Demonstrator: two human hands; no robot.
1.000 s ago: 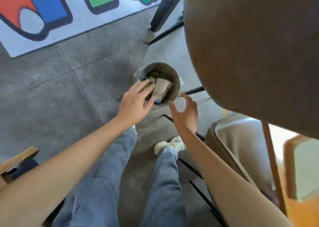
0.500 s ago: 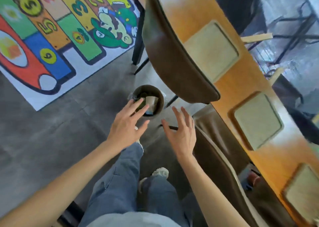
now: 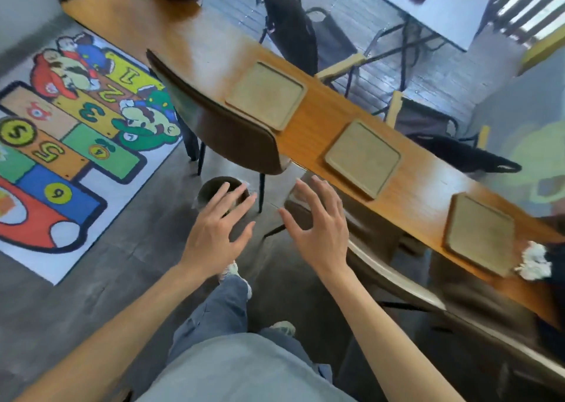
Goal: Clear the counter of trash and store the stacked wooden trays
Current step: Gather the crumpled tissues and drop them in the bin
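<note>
Running across the view from upper left to lower right, the wooden bench (image 3: 308, 123) carries three trays lying flat and apart from each other, not stacked: a far tray (image 3: 265, 95), a middle tray (image 3: 362, 158) and a near tray (image 3: 480, 233). Just beside the near tray, at the right edge, lies a crumpled white tissue (image 3: 532, 261). A brown chair (image 3: 220, 126) stands between the person and the far tray, its back covering part of the bench edge, and a second chair (image 3: 394, 274) stands under the bench near the right hand. A small round bin (image 3: 211, 189) sits on the grey floor (image 3: 128, 248) below the first chair; the left hand hides most of its opening, so its content cannot be told. The left hand (image 3: 214, 233) is held above the bin with fingers spread wide and holds nothing. The right hand (image 3: 321, 230) is also open wide, fingers apart, empty, and touches nothing. On the floor to the left lies a colourful rug (image 3: 70, 144) with cartoon figures and the numbers 1, 2, 3, 4, 5 and 6. Behind the bench a grey folding table (image 3: 443, 7) carries a dark blurred object.
</note>
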